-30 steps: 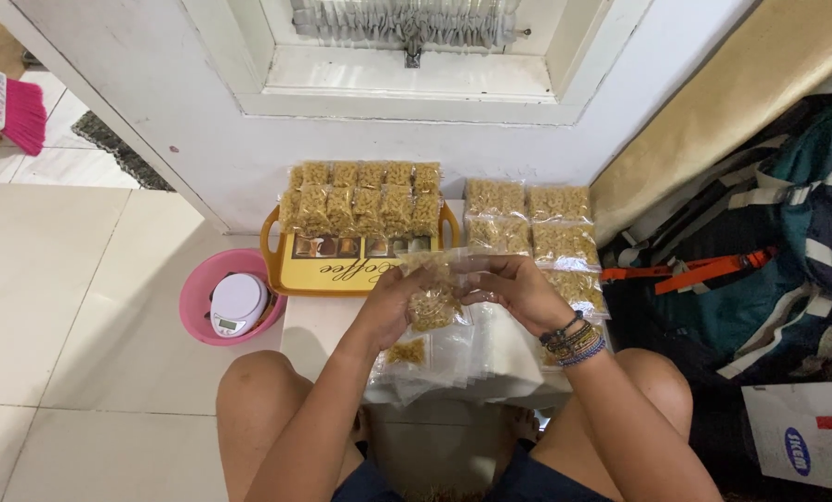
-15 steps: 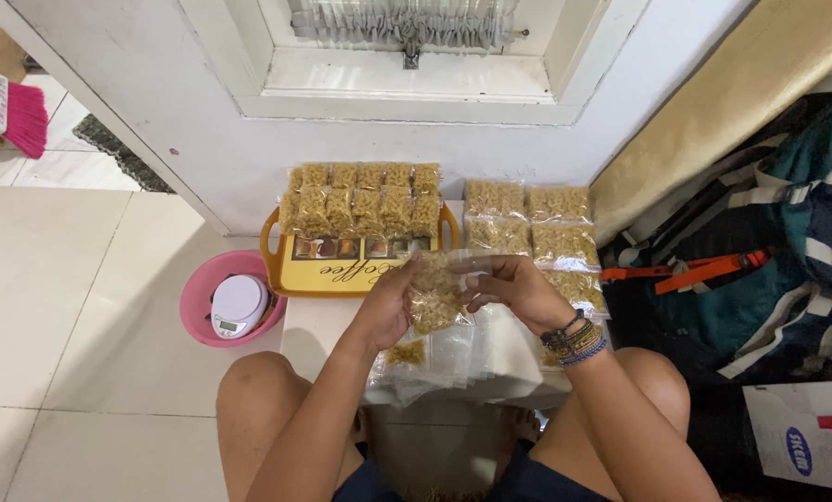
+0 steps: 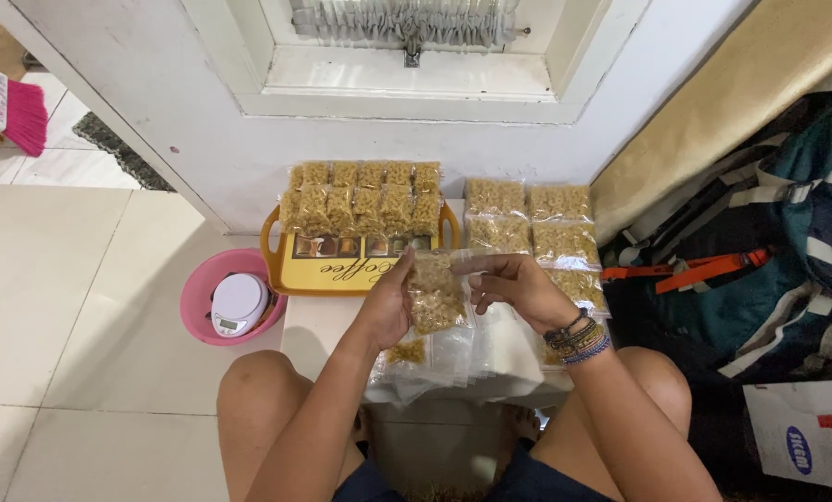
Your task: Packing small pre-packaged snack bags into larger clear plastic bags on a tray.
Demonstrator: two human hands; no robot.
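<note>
My left hand [image 3: 389, 305] and my right hand [image 3: 513, 286] hold one small clear bag of yellow-brown snack pieces [image 3: 436, 294] between them, above my lap. The left hand supports its left side; the right fingers pinch its top right edge. Under the bag lies a heap of clear plastic bags [image 3: 453, 358], one with a few snack pieces in it. Beaded bracelets circle my right wrist [image 3: 579, 336].
A yellow tray [image 3: 337, 270] ahead carries several filled snack bags [image 3: 365, 200]. More filled bags [image 3: 527, 228] lie in rows to its right. A pink bowl [image 3: 195, 297] holding a small white scale [image 3: 237, 304] sits to the left. Bags and fabric [image 3: 760, 260] crowd the right.
The bag has risen slightly and turned more upright between my hands. My right fingers have shifted along its top edge.
</note>
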